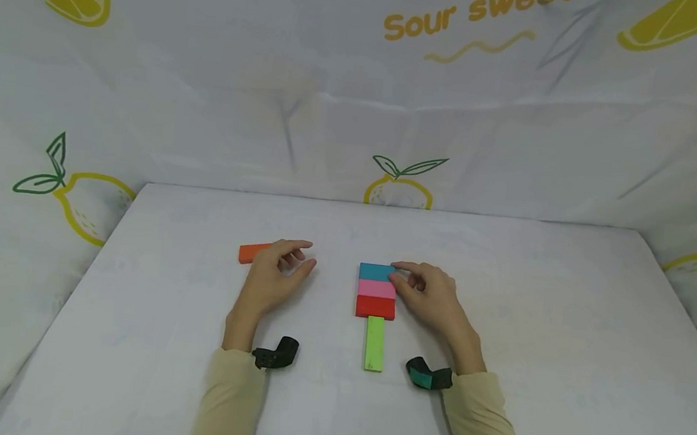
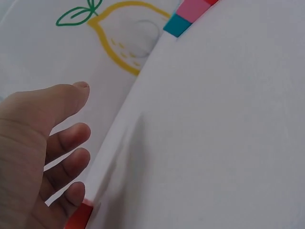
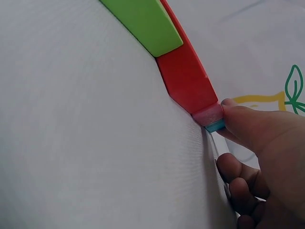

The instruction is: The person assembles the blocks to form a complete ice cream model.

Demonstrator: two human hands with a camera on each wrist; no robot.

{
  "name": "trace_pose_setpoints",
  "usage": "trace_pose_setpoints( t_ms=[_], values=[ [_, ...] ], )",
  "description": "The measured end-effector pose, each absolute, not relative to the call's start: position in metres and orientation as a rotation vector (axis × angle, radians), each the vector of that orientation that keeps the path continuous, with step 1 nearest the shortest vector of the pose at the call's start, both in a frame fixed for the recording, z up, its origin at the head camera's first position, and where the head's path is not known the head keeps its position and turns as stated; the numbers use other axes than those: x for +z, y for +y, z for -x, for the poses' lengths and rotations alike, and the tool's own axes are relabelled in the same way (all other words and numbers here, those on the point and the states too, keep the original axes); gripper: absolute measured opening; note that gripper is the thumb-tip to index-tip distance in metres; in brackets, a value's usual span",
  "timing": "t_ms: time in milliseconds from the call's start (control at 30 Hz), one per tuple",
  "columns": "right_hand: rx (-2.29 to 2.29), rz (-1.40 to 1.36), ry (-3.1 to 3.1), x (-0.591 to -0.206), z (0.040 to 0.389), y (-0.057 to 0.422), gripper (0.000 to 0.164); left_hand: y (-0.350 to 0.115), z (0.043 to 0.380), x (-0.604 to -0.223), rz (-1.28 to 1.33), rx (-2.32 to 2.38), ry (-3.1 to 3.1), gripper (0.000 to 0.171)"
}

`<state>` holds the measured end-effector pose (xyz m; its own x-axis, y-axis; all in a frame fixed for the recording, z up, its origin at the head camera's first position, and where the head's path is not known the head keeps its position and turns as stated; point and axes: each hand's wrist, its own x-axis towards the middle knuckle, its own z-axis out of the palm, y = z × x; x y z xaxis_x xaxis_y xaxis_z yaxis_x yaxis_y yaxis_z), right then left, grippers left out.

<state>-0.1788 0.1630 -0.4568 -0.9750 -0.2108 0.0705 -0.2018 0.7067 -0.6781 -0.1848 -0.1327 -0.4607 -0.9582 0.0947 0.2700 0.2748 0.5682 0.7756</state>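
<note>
My right hand [image 1: 434, 299] is at the right end of a blue block [image 1: 374, 272], the thumb and index finger pinching it there. A pink block [image 1: 377, 289] and a red block [image 1: 375, 307] lie against it, stacked toward me in a row. Below the red one a narrow green block [image 1: 375, 344] points lengthwise toward me. My left hand [image 1: 272, 277] hovers to the left with fingers loosely bent and nothing held. Partly hidden behind that hand is an orange block [image 1: 252, 253], its end showing below the fingers in the left wrist view.
A white cloth covers the table [image 1: 565, 339]. Behind it hangs a white curtain [image 1: 225, 112] printed with lemons and the words "Sour sweet". Each wrist carries a dark camera, the left wrist camera [image 1: 278, 353] and the right wrist camera [image 1: 428, 374].
</note>
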Motion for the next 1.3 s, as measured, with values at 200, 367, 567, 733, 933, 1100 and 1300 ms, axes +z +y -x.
trace_pose_setpoints(
  t_ms=[200, 367, 567, 733, 933, 1100, 1300],
  values=[
    [-1.145, 0.360, 2.902, -0.457, 0.179, 0.163, 0.033, -0.151, 0.183, -0.455, 0.260, -1.320, -2.576, 0.031],
    [-1.147, 0.361, 2.907, -0.458, 0.179, 0.163, 0.032, -0.166, 0.182, -0.454, 0.220, -1.287, -2.524, 0.029],
    [-1.144, 0.344, 2.900, -0.456, 0.178, 0.163, 0.032, -0.185, 0.179, -0.457, 0.110, -1.235, -2.493, 0.029],
    [-1.148, 0.325, 2.889, -0.455, 0.177, 0.163, 0.034, -0.194, 0.176, -0.461, 0.058, -1.186, -2.486, 0.032],
    [-1.140, 0.331, 2.899, -0.455, 0.177, 0.162, 0.034, -0.199, 0.175, -0.462, -0.020, -1.138, -2.584, 0.037],
    [-1.134, 0.337, 2.907, -0.456, 0.178, 0.162, 0.034, -0.200, 0.175, -0.459, -0.108, -1.166, -2.680, 0.044],
    [-1.128, 0.336, 2.909, -0.457, 0.178, 0.162, 0.034, -0.200, 0.176, -0.458, -0.179, -1.207, -2.713, 0.045]
  ],
)
